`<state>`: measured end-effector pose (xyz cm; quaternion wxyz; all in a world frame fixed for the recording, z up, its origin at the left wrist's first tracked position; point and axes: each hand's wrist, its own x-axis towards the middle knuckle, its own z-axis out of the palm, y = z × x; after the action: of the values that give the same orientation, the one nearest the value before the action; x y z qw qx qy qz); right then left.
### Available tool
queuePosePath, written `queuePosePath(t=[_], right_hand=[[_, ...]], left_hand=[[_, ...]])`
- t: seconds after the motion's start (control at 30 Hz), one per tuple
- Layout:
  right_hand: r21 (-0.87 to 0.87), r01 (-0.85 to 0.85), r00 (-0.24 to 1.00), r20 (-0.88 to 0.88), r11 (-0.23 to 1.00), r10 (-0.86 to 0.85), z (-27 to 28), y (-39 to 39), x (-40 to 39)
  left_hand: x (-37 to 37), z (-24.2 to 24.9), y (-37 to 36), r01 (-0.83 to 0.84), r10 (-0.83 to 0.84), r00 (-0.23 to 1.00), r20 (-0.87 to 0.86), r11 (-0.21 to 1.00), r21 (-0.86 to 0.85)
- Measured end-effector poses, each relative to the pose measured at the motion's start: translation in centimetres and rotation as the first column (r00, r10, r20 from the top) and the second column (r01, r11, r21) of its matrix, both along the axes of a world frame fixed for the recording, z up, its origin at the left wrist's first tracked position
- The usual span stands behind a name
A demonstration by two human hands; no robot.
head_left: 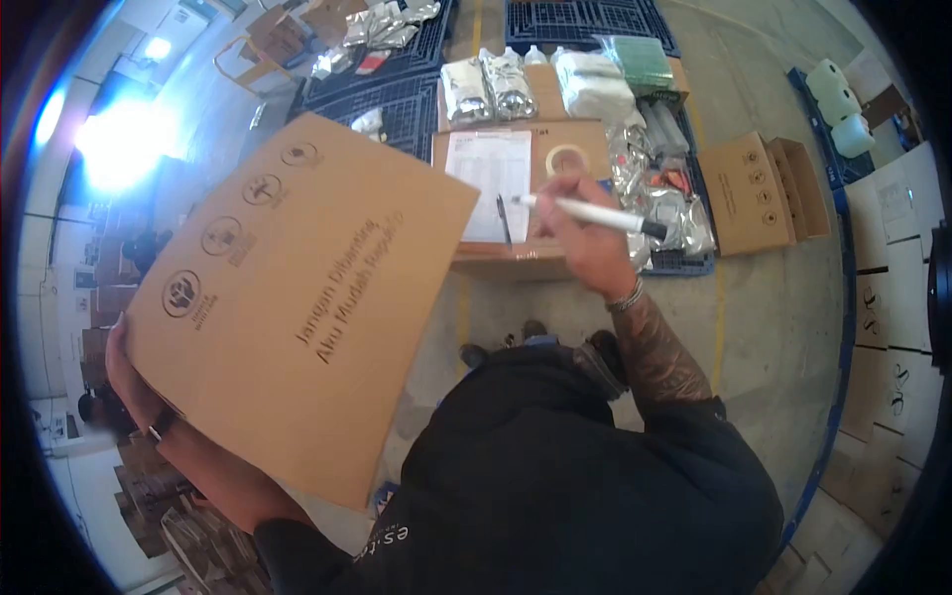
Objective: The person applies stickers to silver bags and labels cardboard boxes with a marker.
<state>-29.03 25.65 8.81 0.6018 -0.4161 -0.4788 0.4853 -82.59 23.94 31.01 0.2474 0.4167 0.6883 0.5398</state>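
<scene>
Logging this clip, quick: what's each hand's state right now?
Left hand: holding the printed cardboard carton at its edge.
Right hand: closed on a white marker.

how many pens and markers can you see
2: a white, black-ended marker in the right hand, and a slim black pen on the printed white paper sheet. Others may be hidden.

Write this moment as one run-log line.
left hand: holding printed cardboard | right hand: holding white marker | carton: paper, pen, tape roll on top
</scene>
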Motion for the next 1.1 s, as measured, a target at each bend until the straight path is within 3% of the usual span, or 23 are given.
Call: queuePosePath(t=[0.03,0.07,0.1,0.17,0.3,0.37,0.47,0.57,0.6,0.67,0.7,0.73,0.83,0.9,0.97,1.03,1.07,1.1], right_hand=[[0.006,0.029,1.000,-0.005,1.000,-0.029,-0.2,0.3,0.3],[0.015,0.033,0.999,0.002,0.999,-0.033,-0.1,0.4,0.5],[0.022,0.041,0.999,0.008,0.999,-0.041,0.0,0.3,0.8],[0.022,0.052,0.999,-0.005,0.998,-0.052,-0.4,0.1,0.8],[0.041,0.057,0.998,-0.009,0.998,-0.057,-0.7,-0.7,0.6],[0.023,0.054,0.998,-0.021,0.998,-0.053,-0.8,-1.1,0.6],[-0.034,0.017,0.999,-0.031,0.999,-0.018,-0.6,-1.8,0.5],[-0.006,-0.031,0.999,0.021,0.999,0.032,-0.1,-1.9,0.1],[-0.007,-0.089,0.995,0.036,0.996,0.090,0.3,-2.1,-0.2],[0.036,-0.171,0.977,0.135,0.985,0.165,1.2,-2.4,-1.3],[0.061,-0.234,0.963,0.149,0.970,0.223,1.9,-2.5,-2.0],[0.059,-0.311,0.949,0.070,0.949,0.306,2.2,-2.6,-2.7],[0.061,-0.492,0.861,-0.113,0.869,0.495,4.7,-2.9,-5.3],[0.152,-0.574,0.814,-0.002,0.805,0.581,6.0,-2.3,-6.5],[0.163,-0.605,0.792,0.022,0.780,0.610,5.8,-1.9,-7.2],[0.171,-0.627,0.776,0.050,0.760,0.629,6.4,-1.5,-7.7],[0.304,-0.569,0.822,0.198,0.764,0.534,7.4,-1.7,-8.2],[0.438,-0.518,0.853,0.326,0.735,0.407,8.5,-1.9,-8.7]], left_hand=[[0.0,0.4,0.5,-0.051,0.053,0.990,0.132,0.998,-0.021],[-1.5,0.7,1.1,-0.002,0.018,0.978,0.206,0.997,-0.078],[-1.9,0.6,1.4,0.010,0.008,0.980,0.201,0.996,-0.086],[-2.1,-0.3,1.7,0.014,-0.018,0.992,0.129,0.999,0.032],[-5.2,-1.0,3.3,0.125,-0.123,0.986,0.110,0.992,-0.011],[-2.3,-1.2,3.4,-0.019,0.018,0.999,0.039,1.000,0.021],[-1.1,-1.2,3.6,-0.093,0.096,0.992,-0.086,0.995,0.039],[0.6,-0.8,3.2,0.022,-0.011,0.990,-0.141,0.997,0.075],[0.7,-0.6,3.0,-0.008,0.021,0.989,-0.147,0.996,0.088],[0.2,-1.0,2.9,0.152,-0.072,0.869,-0.489,0.981,0.124],[-0.1,-1.3,2.9,0.209,-0.041,0.645,-0.763,0.970,0.124],[0.0,-1.4,2.9,0.251,-0.002,0.340,-0.941,0.964,0.088],[4.5,-0.8,3.7,0.234,0.030,0.387,-0.922,0.963,0.129],[6.6,-0.1,3.6,0.202,0.063,0.411,-0.910,0.967,0.158],[7.4,0.2,4.2,0.086,-0.035,0.880,-0.474,0.993,0.087],[8.4,0.1,4.7,0.068,0.014,0.841,-0.541,0.989,0.132],[8.5,0.1,5.0,0.073,0.040,0.790,-0.611,0.985,0.159],[8.1,0.1,5.9,0.183,0.014,0.659,-0.752,0.967,0.178]])
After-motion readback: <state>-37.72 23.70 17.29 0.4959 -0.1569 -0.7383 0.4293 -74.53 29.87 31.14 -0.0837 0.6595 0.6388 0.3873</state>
